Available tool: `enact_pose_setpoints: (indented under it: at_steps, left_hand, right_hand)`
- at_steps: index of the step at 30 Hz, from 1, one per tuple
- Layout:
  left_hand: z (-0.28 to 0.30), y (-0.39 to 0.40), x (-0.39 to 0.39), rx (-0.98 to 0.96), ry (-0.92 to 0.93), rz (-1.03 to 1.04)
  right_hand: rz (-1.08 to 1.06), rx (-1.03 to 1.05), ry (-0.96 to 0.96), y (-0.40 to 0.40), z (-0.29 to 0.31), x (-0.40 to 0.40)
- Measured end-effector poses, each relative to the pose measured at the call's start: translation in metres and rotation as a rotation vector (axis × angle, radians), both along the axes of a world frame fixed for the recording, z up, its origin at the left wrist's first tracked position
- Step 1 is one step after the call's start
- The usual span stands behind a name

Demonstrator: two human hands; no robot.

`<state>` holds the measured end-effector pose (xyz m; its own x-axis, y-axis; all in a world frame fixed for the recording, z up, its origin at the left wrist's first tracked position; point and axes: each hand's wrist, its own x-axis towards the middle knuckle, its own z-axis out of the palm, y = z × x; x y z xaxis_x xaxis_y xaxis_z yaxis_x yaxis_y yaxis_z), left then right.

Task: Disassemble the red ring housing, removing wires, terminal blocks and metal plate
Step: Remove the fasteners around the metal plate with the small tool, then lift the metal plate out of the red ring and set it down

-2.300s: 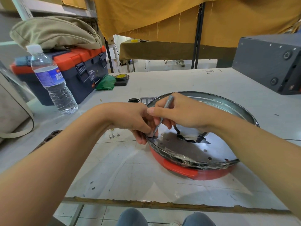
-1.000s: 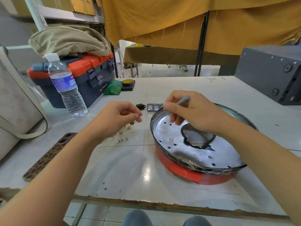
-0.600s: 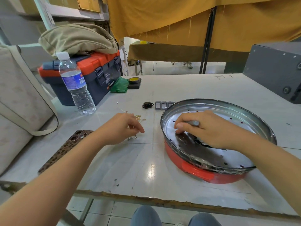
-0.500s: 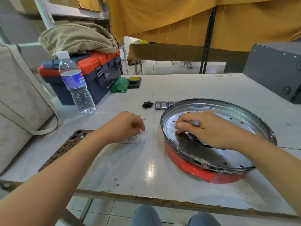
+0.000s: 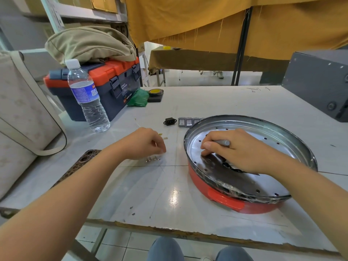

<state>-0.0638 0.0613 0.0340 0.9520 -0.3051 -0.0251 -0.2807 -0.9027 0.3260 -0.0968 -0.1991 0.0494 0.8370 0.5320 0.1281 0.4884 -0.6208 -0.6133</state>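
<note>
At 9 o'clock our left hand [image 5: 148,143], fingers curled, sets something unseen beside the loose screws [image 5: 153,158]; a careless brush could scatter them. At 3 o'clock our right hand [image 5: 231,149] grips a grey tool [image 5: 223,142] inside the red ring housing [image 5: 226,200], fingertips on the metal plate [image 5: 263,136]; its edge may cut.

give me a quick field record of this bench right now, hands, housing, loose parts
left hand: over the table left of the housing, fingers curled above the small screws; whether it holds anything is unclear
right hand: inside the housing, gripping a grey screwdriver, fingertips down on the metal plate
red ring housing: flat on the white table, plate not yet out
removed parts: black socket, grey switches behind the housing
other: water bottle, toolbox
</note>
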Motion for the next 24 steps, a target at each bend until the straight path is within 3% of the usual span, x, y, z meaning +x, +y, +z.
enact_pose_setpoints:
  at_steps: [3,7,11,15,20,24]
  left_hand:
    - [0.004,-0.007,-0.004,-0.262,-0.007,0.111]
    - [0.007,-0.035,-0.011,-0.672,0.177,0.183]
    - [0.006,-0.062,-0.005,-0.653,0.212,0.211]
    - [-0.003,-0.081,0.0,-0.765,0.261,0.274]
    - [-0.006,-0.076,-0.003,-0.806,0.224,0.336]
    - [-0.004,-0.065,-0.007,-0.73,0.128,0.362]
  right_hand:
    - [-0.006,0.028,0.021,0.0,0.002,0.0]
    - [-0.022,0.069,0.038,-0.002,0.008,-0.001]
    - [-0.087,0.141,0.025,-0.015,0.014,-0.001]
    - [-0.176,0.138,0.005,-0.034,0.013,-0.002]
    - [-0.286,0.077,-0.072,-0.051,0.008,-0.002]
    - [-0.358,0.063,-0.085,-0.056,0.005,0.004]
